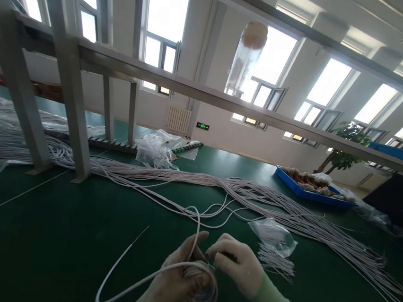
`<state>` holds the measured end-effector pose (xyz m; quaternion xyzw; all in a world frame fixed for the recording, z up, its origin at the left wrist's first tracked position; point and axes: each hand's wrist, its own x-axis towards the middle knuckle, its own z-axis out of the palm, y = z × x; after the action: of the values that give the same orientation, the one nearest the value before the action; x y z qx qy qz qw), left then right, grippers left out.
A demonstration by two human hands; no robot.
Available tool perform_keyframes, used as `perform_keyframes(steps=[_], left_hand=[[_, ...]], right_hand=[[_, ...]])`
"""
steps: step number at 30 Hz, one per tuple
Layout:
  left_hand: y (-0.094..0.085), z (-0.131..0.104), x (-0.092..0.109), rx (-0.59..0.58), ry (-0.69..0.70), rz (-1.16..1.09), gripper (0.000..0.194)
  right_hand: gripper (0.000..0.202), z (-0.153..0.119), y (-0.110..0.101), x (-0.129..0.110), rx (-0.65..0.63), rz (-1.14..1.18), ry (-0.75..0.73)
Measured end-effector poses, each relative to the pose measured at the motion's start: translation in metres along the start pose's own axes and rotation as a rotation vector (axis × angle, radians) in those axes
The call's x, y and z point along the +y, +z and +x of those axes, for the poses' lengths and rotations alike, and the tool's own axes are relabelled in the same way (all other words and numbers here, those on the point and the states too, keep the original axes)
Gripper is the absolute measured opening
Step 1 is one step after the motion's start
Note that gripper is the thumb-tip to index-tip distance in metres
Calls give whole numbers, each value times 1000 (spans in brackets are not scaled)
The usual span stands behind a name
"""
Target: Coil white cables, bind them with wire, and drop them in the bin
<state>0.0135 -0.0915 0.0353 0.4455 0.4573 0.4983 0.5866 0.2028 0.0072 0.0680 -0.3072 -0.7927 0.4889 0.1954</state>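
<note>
My left hand (171, 281), in a pale glove, is wrapped round a coil of white cable (209, 294) at the bottom centre. One loose end of that cable curves out to the left over the green table and ends in a thin bare tip. Another loop rises above the hand. My right hand (238, 264), gloved in white, is beside the coil's upper right, its thumb and fingers pinched near a thin tie at the coil. What the fingertips hold is too small to make out. Right of it lie short white ties (276, 262) and a clear bag (274, 235).
A long bundle of white cables (192, 177) crosses the green table (53, 241). Behind it are crumpled plastic (155, 147) and a blue tray (306, 193) of brown parts. Metal shelf posts (73, 91) stand at the left, with rails crossing above.
</note>
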Motion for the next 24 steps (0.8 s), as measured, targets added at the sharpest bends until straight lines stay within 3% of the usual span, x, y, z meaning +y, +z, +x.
perform_keyframes(steps=[4, 11, 17, 24], left_hand=[[2, -2, 7, -56, -7, 49, 83], [4, -8, 0, 105, -31, -24, 85], [6, -5, -4, 145, -68, -29, 87], [14, -2, -4, 135, -209, 44, 101]], right_hand=[[34, -2, 5, 1, 11, 6, -23], [28, -9, 20, -4, 105, -71, -114], [18, -16, 31, -5, 112, -266, -99], [19, -20, 65, -4, 86, -797, 200]])
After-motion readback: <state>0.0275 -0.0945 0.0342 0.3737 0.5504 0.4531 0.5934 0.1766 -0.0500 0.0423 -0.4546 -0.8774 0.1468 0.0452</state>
